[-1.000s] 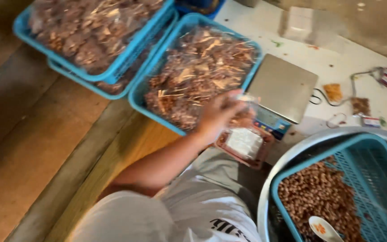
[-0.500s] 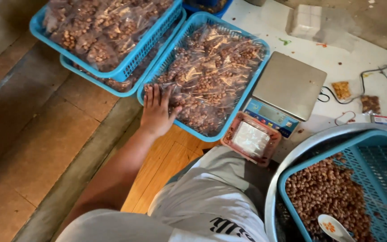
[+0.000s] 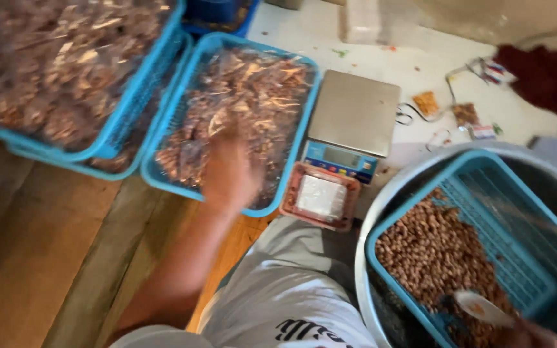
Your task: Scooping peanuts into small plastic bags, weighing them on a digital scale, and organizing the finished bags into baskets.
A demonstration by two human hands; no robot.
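Blue basket [image 3: 301, 122] of clear bagged nuts [image 3: 246, 96] sits on the floor beside a steel scale [image 3: 354, 111]. Left hand [image 3: 229, 173] lies on the bags, blurred; fingers' spread unclear. Right hand [image 3: 528, 335], bottom right corner, grips a white spoon [image 3: 481, 308].

A basket of bagged nuts [image 3: 227, 116] stood left of the scale [image 3: 354, 113]; a small tray [image 3: 320, 205] lay before the scale, and a bowl [image 3: 381, 193] holding another basket [image 3: 517, 219] stood right.

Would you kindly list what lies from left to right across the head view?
Stacked blue baskets of bagged nuts → blue basket under the left hand → scale → steel basin holding a basket of loose nuts.
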